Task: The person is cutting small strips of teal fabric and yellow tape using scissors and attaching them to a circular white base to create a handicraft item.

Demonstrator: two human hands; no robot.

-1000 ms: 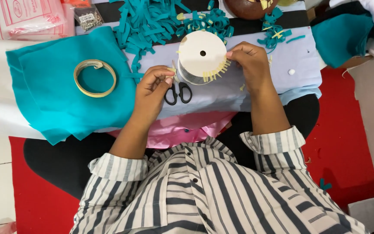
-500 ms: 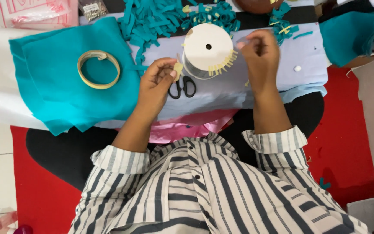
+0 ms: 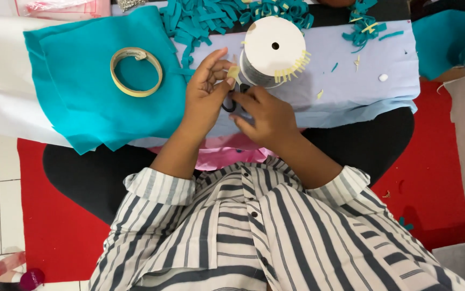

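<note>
- Head view, looking down over a striped shirt (image 3: 254, 237) at a low work surface. Items logged left to right.
- Teal felt sheet (image 3: 81, 108) lies flat at the 10 o'clock side of the hands, over white paper (image 3: 0, 86).
- Tape ring (image 3: 136, 71), tan, lies flat on the felt, well apart from both hands, at roughly 9 o'clock from the spool.
- Heap of teal felt strips (image 3: 205, 19) along the top edge, at 12 o'clock from the left hand.
- Left hand (image 3: 206, 97): thumb and forefinger pressed together on a small yellow scrap (image 3: 233, 71), other fingers fanned upward. The scrap sits just beside the spool's lower left edge, about 8 o'clock from the spool's centre.
- Scissors (image 3: 228, 103), black-handled, lie on the pale blue cloth (image 3: 362, 81) between the two hands; mostly covered, only part of a loop shows.
- Right hand (image 3: 267, 116): laid over the scissors at 4 o'clock from the left hand, fingertips meeting the left thumb area. Fingers curled down; whether they actually clasp the scissors I cannot tell.
- White spool (image 3: 273, 49) stands at 1 o'clock from the hands, flat end up, with a row of short yellow tabs (image 3: 293, 69) stuck along its lower right rim, about 5 o'clock.
- More teal scraps (image 3: 363, 29) at 2 o'clock; a small white bead (image 3: 384, 77) on the cloth at 3 o'clock from the spool.
- Pink fabric (image 3: 227, 153) shows under the cloth edge at 6 o'clock; red floor mat (image 3: 432, 178) beyond.
</note>
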